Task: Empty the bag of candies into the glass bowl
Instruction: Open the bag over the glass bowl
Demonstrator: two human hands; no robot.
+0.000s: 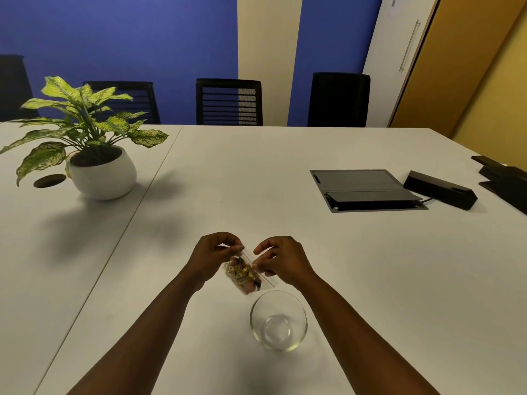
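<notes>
Candies in a clear bag [244,274] sit held above a white table [342,266], just beyond the rim of a glass bowl [279,320] that stands empty and upright nearest the camera. Both bare forearms reach in from the bottom edge. The left hand [212,256] pinches the bag's far top corner between thumb and fingertips, while the right hand [281,259] grips the bag's opening edge on the other side, fingers closed on the plastic. The bag is tilted, its lower end toward the bowl; whether its seal is open cannot be told. Farther back, a potted plant [94,143] stands at left beside a round cable hole [49,180], and a grey hatch [365,189] and black box [440,189] lie at right. Black chairs [229,101] line the blue and cream wall.
</notes>
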